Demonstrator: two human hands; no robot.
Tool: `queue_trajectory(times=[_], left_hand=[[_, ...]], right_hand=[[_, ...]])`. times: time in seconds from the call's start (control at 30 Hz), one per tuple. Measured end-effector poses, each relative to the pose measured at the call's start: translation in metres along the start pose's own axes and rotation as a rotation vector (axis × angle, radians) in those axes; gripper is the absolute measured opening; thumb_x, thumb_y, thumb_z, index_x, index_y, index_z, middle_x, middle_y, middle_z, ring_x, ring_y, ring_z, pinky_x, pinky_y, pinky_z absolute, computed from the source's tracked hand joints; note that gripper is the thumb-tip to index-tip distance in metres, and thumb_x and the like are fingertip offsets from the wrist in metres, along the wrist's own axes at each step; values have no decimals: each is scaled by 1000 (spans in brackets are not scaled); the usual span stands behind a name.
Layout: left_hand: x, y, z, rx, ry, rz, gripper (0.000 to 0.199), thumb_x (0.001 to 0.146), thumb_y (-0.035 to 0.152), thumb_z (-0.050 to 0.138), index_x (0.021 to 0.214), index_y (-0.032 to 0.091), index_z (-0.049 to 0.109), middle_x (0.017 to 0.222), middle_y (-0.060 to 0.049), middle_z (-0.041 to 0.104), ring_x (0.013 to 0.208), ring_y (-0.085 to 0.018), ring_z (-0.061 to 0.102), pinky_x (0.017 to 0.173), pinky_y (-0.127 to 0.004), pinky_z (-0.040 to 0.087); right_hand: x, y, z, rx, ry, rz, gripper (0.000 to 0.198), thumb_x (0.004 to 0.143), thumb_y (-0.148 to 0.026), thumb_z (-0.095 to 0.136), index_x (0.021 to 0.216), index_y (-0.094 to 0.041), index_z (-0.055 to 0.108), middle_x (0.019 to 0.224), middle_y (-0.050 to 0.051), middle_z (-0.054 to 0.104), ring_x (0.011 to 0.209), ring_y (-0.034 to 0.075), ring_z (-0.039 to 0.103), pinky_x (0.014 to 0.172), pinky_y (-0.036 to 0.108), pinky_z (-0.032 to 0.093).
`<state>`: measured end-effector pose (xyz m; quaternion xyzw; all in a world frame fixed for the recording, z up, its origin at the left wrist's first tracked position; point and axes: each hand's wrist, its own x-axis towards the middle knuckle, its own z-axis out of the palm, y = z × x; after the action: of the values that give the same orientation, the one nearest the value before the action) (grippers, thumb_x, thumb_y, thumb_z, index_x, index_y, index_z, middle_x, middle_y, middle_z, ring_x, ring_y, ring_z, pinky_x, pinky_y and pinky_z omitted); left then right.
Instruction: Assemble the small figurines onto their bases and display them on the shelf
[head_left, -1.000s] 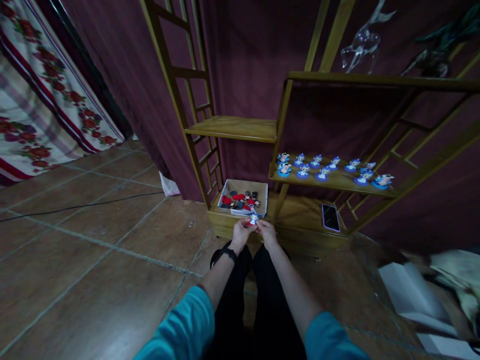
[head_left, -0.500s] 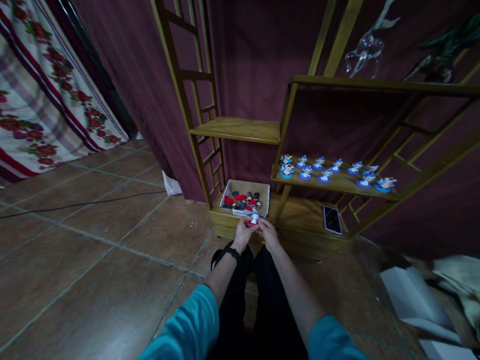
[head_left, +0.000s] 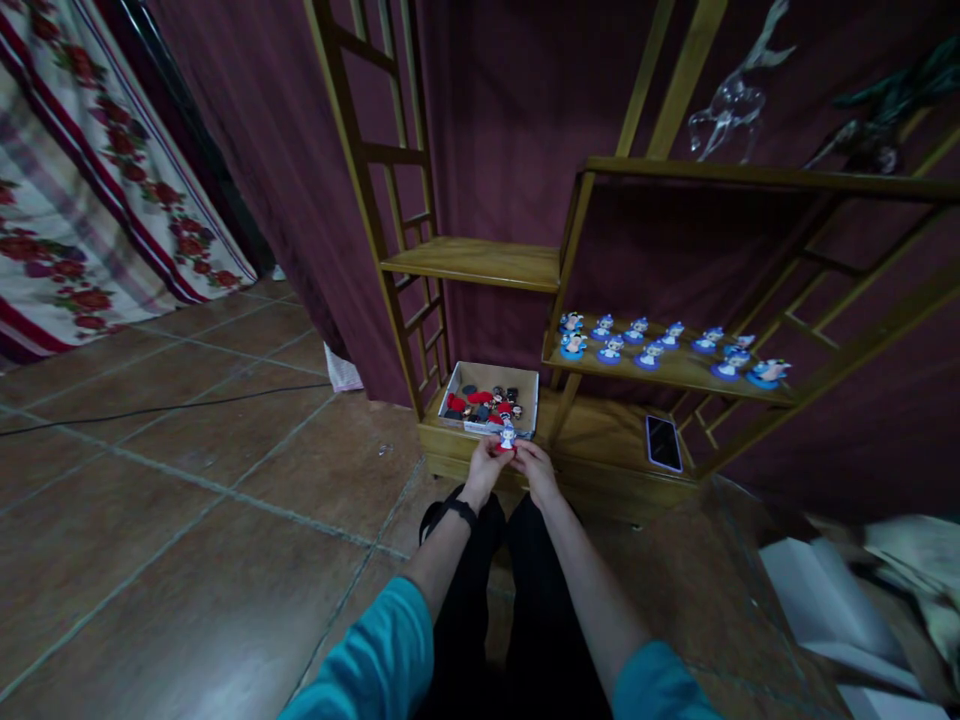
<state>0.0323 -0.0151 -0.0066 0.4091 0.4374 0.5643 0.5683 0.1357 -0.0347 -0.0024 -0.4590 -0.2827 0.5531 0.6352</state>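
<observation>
Between my two hands is a small white and blue-purple figurine (head_left: 508,436) on a red base, held upright. My left hand (head_left: 485,468) is closed on the base from the left, a dark band round its wrist. On the other side, the fingers of my right hand (head_left: 537,470) grip the base too. Just beyond them a white open box (head_left: 530,400) rests on the low wooden shelf, with several small red and black figurines (head_left: 484,398) lying in it. To the right, several similar blue and white figurines (head_left: 649,354) stand in rows on a raised shelf.
A phone or tablet (head_left: 664,442) lies on the low shelf at right. Higher up stand a clear glass deer (head_left: 731,105) and a dark statue (head_left: 885,110). A black cable (head_left: 165,408) crosses the tiled floor at left. White boxes (head_left: 832,590) sit at lower right.
The view has shifted very slightly. Both hands keep the figurine in nearly the same place in front of the box.
</observation>
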Motion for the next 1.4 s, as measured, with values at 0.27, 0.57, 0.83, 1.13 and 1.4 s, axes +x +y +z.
queue_trajectory(times=[0.27, 0.57, 0.83, 1.13, 1.4], left_hand=[[-2, 5, -1, -56, -11, -29, 37, 53, 17, 75, 86, 15, 59, 84, -4, 65, 75, -13, 58, 78, -29, 42], [-4, 7, 0, -54, 33, -8, 42, 48, 14, 76, 85, 16, 58, 79, 0, 62, 67, -11, 57, 70, -28, 45], [-7, 12, 1, -141, -31, -39, 39, 47, 13, 76, 82, 16, 58, 78, -1, 65, 71, -14, 59, 74, -30, 46], [-4, 8, -5, -241, -29, -93, 42, 49, 11, 76, 87, 15, 60, 79, -3, 66, 74, -14, 60, 80, -32, 45], [-4, 10, -8, -261, -47, -138, 45, 50, 16, 79, 91, 14, 61, 85, -7, 67, 80, -17, 61, 82, -34, 43]], right_hand=[[2, 0, -1, 8, 8, 25, 29, 56, -32, 72, 82, -19, 68, 92, 5, 70, 85, 20, 64, 78, 37, 51], [2, 2, -2, 5, -15, 34, 32, 55, -32, 74, 83, -18, 68, 92, 6, 70, 87, 21, 64, 81, 38, 51], [1, 1, 0, 9, -14, 19, 35, 51, -32, 76, 81, -17, 68, 85, 5, 71, 84, 22, 65, 81, 41, 51], [0, 1, 1, 29, -71, 12, 32, 54, -30, 76, 82, -18, 69, 85, 4, 71, 84, 21, 65, 84, 39, 50], [1, 2, -3, 12, -95, 62, 35, 55, -31, 75, 87, -19, 68, 93, 6, 70, 89, 21, 64, 86, 38, 49]])
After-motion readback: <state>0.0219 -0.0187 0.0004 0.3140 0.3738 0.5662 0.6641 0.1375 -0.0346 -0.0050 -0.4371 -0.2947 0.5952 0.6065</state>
